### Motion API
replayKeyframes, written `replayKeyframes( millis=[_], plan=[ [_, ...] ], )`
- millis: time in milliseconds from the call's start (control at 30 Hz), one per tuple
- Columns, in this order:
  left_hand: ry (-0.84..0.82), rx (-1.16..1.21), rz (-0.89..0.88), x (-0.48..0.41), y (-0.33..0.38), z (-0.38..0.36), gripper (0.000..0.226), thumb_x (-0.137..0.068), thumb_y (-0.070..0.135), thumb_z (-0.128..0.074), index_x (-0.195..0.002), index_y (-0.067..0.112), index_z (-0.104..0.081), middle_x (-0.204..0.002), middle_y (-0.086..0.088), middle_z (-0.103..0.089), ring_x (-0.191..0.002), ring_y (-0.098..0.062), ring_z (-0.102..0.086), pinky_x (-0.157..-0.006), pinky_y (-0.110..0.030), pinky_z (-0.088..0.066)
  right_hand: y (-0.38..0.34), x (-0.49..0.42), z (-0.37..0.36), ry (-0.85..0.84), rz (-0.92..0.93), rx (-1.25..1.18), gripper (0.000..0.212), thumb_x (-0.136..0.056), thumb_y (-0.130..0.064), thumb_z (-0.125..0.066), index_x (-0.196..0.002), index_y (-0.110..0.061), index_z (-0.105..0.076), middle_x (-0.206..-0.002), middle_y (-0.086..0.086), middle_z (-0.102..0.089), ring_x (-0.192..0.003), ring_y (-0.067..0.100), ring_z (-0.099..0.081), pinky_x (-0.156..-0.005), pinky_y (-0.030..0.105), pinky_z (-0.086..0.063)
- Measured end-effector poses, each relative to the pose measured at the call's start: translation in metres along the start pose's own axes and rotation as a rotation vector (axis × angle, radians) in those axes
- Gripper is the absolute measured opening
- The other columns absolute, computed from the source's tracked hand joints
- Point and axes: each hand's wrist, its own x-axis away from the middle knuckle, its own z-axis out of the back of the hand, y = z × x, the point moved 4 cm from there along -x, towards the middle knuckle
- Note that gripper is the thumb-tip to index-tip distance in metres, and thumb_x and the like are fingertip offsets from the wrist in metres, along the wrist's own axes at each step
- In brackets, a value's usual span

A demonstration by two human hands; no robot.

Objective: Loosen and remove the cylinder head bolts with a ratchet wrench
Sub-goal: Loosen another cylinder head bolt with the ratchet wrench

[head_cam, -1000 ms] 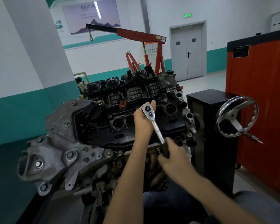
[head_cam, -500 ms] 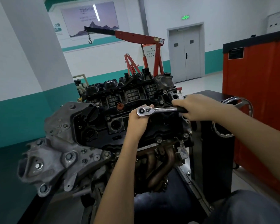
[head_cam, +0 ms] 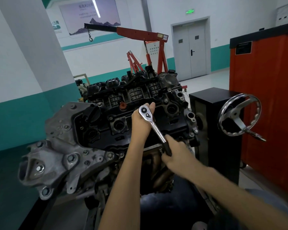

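An engine [head_cam: 96, 130] fills the middle of the frame, its black valve cover [head_cam: 123, 117] tilted toward the camera and a grey cast bracket [head_cam: 56, 156] bolted on at lower left. The ratchet wrench [head_cam: 154, 127] lies diagonally across the right half of the cover: its chrome head sits at the upper end, just right of a small orange cap [head_cam: 122, 106], and the shaft runs down and to the right to a black handle. The left hand [head_cam: 140, 123] reaches up from the bottom centre and is cupped beneath and behind the wrench head, thumb raised beside it, its grip closed around the part under the head. The bolt itself is hidden by the head and the hand. The right hand [head_cam: 176, 153] comes in from the lower right, its grip wrapped tightly round the black handle, just above the rusty exhaust manifold [head_cam: 156, 165]. To the right of the engine stands a black stand [head_cam: 219, 130] with a chrome handwheel [head_cam: 239, 115], and beyond it, at the right edge, a red cabinet [head_cam: 264, 97]. Behind the engine, in the upper centre, a red engine crane [head_cam: 140, 33] stretches its boom leftward with a hook hanging from it. A grey double door [head_cam: 192, 48] is in the upper right under a green exit sign [head_cam: 190, 11].
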Motion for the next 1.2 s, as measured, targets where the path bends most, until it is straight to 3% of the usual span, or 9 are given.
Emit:
replayKeyframes(
  millis=[100,267,433,533,667,767,900,1033,1200],
  plan=[
    [-0.087,0.004,-0.029,0.000,0.002,-0.003,0.054,-0.096,0.018,-0.059,-0.054,0.027,-0.026,-0.050,0.013,-0.027,-0.049,-0.003,-0.026,-0.050,-0.015,-0.027,0.013,-0.024,0.066,-0.143,0.095,0.323,0.026,-0.082,-0.008,-0.057,-0.102,-0.023,-0.049,-0.072,0.000,-0.055,-0.056,0.014,-0.056,-0.052,0.024,-0.047],
    [-0.042,0.052,-0.001,0.001,0.000,0.000,0.046,-0.096,0.007,-0.057,-0.055,0.024,-0.045,-0.049,0.018,-0.049,-0.058,0.007,-0.050,-0.058,-0.003,-0.036,-0.009,-0.072,0.120,-0.065,0.308,0.894,0.021,-0.089,-0.021,-0.056,-0.103,-0.027,-0.043,-0.061,-0.013,-0.038,-0.051,0.002,-0.038,-0.049,0.024,-0.033],
    [0.149,0.156,0.042,0.005,-0.005,-0.008,0.039,-0.098,0.018,-0.057,-0.063,0.014,-0.040,-0.068,-0.002,-0.043,-0.068,-0.007,-0.044,-0.062,-0.011,-0.037,0.014,-0.015,0.055,0.025,0.030,0.366,0.027,-0.083,-0.016,-0.059,-0.087,-0.029,-0.035,-0.069,0.001,-0.050,-0.055,0.017,-0.050,-0.047,0.027,-0.040],
    [0.191,0.169,0.044,0.007,-0.003,-0.012,0.043,-0.098,0.015,-0.055,-0.060,0.022,-0.036,-0.062,0.009,-0.038,-0.056,0.001,-0.038,-0.062,-0.016,-0.035,0.002,0.011,-0.004,0.180,-0.072,0.045,0.024,-0.082,-0.010,-0.058,-0.088,-0.024,-0.039,-0.063,-0.001,-0.045,-0.050,0.010,-0.042,-0.044,0.017,-0.035],
    [0.122,-0.014,0.044,0.001,-0.003,-0.004,0.044,-0.099,0.021,-0.055,-0.061,0.024,-0.033,-0.060,0.012,-0.033,-0.053,-0.002,-0.033,-0.062,-0.018,-0.032,-0.019,0.011,-0.046,0.175,-0.084,-0.173,0.024,-0.085,-0.008,-0.053,-0.097,-0.024,-0.039,-0.068,-0.003,-0.048,-0.056,0.010,-0.049,-0.051,0.023,-0.041],
    [0.050,-0.012,-0.002,0.000,-0.002,-0.002,0.048,-0.098,0.019,-0.057,-0.060,0.022,-0.028,-0.059,0.010,-0.026,-0.055,-0.006,-0.026,-0.057,-0.018,-0.028,-0.005,0.006,-0.015,0.092,-0.025,0.000,0.023,-0.082,-0.009,-0.054,-0.098,-0.020,-0.042,-0.068,0.001,-0.049,-0.055,0.017,-0.047,-0.048,0.018,-0.035],
    [-0.087,-0.011,-0.006,-0.002,-0.001,-0.004,0.057,-0.096,0.017,-0.058,-0.045,0.030,-0.036,-0.049,0.014,-0.033,-0.050,-0.002,-0.034,-0.054,-0.013,-0.032,0.011,-0.024,0.071,-0.126,0.098,0.352,0.021,-0.084,-0.009,-0.057,-0.100,-0.021,-0.049,-0.074,0.003,-0.056,-0.060,0.018,-0.059,-0.053,0.030,-0.048],
    [-0.089,0.001,-0.006,-0.003,0.001,0.001,0.051,-0.096,0.011,-0.057,-0.051,0.025,-0.037,-0.048,0.014,-0.037,-0.049,0.002,-0.039,-0.054,-0.008,-0.034,-0.007,-0.061,0.114,-0.075,0.280,0.844,0.021,-0.088,-0.020,-0.056,-0.105,-0.026,-0.046,-0.065,-0.012,-0.037,-0.058,0.011,-0.042,-0.053,0.024,-0.032],
    [0.063,0.065,0.015,0.002,-0.002,-0.003,0.045,-0.098,0.014,-0.056,-0.060,0.019,-0.033,-0.059,0.009,-0.032,-0.050,-0.001,-0.033,-0.055,-0.012,-0.033,0.010,-0.013,0.055,0.050,0.061,0.368,0.028,-0.081,-0.015,-0.059,-0.084,-0.029,-0.035,-0.065,-0.003,-0.047,-0.054,0.015,-0.051,-0.046,0.023,-0.035]
  ],
)
